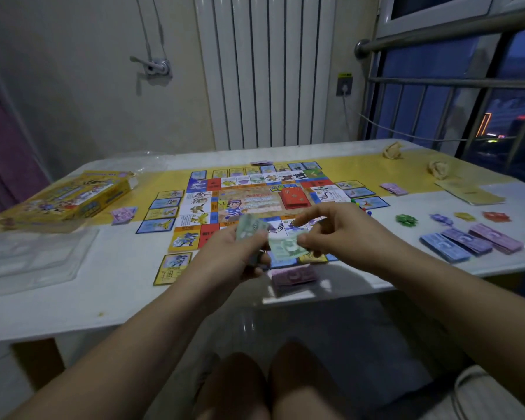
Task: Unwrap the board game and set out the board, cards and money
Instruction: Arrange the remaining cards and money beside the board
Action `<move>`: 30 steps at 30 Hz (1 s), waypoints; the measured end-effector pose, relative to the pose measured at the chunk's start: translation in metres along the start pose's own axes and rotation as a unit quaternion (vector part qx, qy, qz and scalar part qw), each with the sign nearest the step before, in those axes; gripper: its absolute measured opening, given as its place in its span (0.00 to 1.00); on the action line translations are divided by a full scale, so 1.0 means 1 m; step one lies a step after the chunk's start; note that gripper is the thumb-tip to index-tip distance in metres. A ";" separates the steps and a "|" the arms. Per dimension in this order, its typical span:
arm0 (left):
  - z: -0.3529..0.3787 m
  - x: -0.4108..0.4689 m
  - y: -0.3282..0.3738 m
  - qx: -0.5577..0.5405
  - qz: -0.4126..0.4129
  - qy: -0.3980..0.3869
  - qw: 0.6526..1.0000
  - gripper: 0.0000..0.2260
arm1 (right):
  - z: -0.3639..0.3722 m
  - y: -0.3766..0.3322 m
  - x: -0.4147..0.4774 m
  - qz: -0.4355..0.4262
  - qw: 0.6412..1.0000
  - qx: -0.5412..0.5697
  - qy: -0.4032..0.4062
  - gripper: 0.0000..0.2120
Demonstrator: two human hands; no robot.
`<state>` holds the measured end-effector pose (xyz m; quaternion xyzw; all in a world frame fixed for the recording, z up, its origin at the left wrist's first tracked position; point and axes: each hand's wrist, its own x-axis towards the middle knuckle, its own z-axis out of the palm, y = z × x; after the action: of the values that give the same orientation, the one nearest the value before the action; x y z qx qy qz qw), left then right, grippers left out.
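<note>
- The board [249, 201] lies just beyond both hands; a dragging wrist could shift it.
- The left hand [234, 259] grips a wad of green notes [250, 227]; a slack grip could spill them.
- The right hand [340, 228] pinches one green note [285, 248] over the pink stack [294, 275] nearer the person; dropped, it could mix in.

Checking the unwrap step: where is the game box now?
Head view: the game box lies at the left end of the table, beyond the plastic tray.
</note>
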<state>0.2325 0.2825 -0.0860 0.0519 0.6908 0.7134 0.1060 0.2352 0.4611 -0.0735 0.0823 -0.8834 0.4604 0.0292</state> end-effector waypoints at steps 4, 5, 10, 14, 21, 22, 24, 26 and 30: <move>-0.008 -0.002 0.005 -0.066 -0.028 0.045 0.996 0.09 | 0.012 0.013 -0.010 -0.004 0.998 -0.064 0.014 0.05; -0.008 -0.003 0.006 -0.056 -0.026 0.039 0.997 0.09 | 0.016 0.017 -0.012 -0.007 0.996 -0.084 0.024 0.06; -0.009 -0.008 0.000 -0.015 -0.005 -0.007 1.000 0.08 | 0.026 0.028 -0.016 -0.034 0.973 -0.224 0.055 0.04; -0.006 -0.010 -0.004 0.010 0.006 -0.053 0.999 0.06 | 0.018 0.021 -0.016 -0.054 0.971 -0.218 0.087 0.03; 0.010 0.007 0.011 0.068 0.055 -0.098 0.991 0.07 | -0.008 -0.009 0.000 -0.036 0.998 0.026 0.052 0.11; 0.013 0.011 0.014 0.075 0.061 -0.106 0.990 0.07 | -0.011 -0.009 0.002 -0.037 0.998 0.023 0.052 0.12; 0.019 0.019 0.019 0.073 0.069 -0.116 0.988 0.08 | -0.019 -0.009 0.009 -0.041 0.998 0.027 0.041 0.11; 0.024 0.031 0.023 0.057 0.073 -0.107 0.990 0.07 | -0.029 -0.007 0.015 -0.044 0.998 0.045 0.031 0.09; 0.035 0.058 0.031 0.056 0.088 -0.078 0.991 0.06 | -0.052 -0.004 0.025 -0.050 0.998 0.040 0.005 0.07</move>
<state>0.1807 0.3286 -0.0575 0.1741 0.7117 0.6742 0.0930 0.2096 0.4983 -0.0371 0.1254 -0.8588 0.4938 0.0538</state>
